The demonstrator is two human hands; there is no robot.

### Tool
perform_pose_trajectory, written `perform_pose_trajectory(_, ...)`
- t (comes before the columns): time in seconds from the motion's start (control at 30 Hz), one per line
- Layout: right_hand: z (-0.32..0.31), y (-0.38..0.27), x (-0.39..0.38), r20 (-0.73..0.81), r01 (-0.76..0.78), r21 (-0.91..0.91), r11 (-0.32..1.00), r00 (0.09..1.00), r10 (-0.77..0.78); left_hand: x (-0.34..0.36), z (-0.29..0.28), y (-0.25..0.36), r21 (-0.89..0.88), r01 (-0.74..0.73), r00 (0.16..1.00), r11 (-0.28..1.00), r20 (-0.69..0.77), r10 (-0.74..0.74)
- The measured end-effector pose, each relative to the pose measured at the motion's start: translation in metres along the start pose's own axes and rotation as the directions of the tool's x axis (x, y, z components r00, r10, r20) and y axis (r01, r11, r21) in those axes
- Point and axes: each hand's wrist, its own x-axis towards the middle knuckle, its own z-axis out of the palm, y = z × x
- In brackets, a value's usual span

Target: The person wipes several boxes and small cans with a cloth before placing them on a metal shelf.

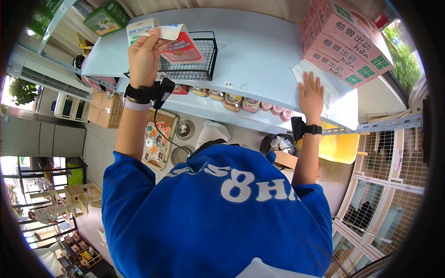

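Note:
My left hand [143, 58] is raised at the upper left, its fingers closed on the top edge of a flat red and white packet [183, 47]. The packet hangs tilted over a black wire basket [211, 58] and hides part of it. At the right, my right hand [311, 96] lies flat with fingers stretched out on a thin white cloth or wipe [301, 69]. That sheet rests on the pale blue shelf top [255, 46], near its front edge. Both wrists wear black straps with small devices.
Stacked pink cartons [331, 46] stand beyond my right hand. A green box [106, 18] sits at the far left. Several lidded jars [232, 102] line the lower shelf. On the floor are a metal bowl [185, 129], a patterned mat [155, 143] and a yellow tub [338, 146].

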Motion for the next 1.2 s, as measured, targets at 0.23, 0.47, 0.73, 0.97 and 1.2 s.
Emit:
perform_pose_trajectory(0.23, -0.001, -0.002, -0.001, -0.018, 0.006, 0.007, 1.000, 1.000, -0.006, -0.003, 0.003, 0.005, 0.155, 0.083, 0.996, 0.984, -0.043, -0.077)
perform_pose_trajectory(0.47, 0.000, 0.000, 0.000, -0.060, 0.030, 0.010, 0.999, 0.998, -0.030, -0.007, 0.008, 0.004, 0.260, 0.072, 0.994, 0.963, -0.093, -0.050)
perform_pose_trajectory(0.73, 0.009, -0.010, 0.001, -0.139, 0.094, -0.080, 0.992, 0.985, -0.104, 0.014, 0.029, -0.020, 0.173, 0.105, 0.992, 0.979, -0.094, -0.090)
perform_pose_trajectory(0.97, -0.005, -0.110, -0.038, -0.144, 0.360, 0.333, 0.871, 0.933, -0.331, 0.066, 0.025, -0.074, -0.024, 0.334, 0.942, 0.942, -0.035, -0.335)
perform_pose_trajectory(1.2, -0.042, 0.042, -0.033, 0.043, 0.055, -0.101, 0.993, 0.998, -0.050, 0.055, 0.019, -0.079, 0.036, 0.436, 0.899, 0.899, 0.031, -0.437)
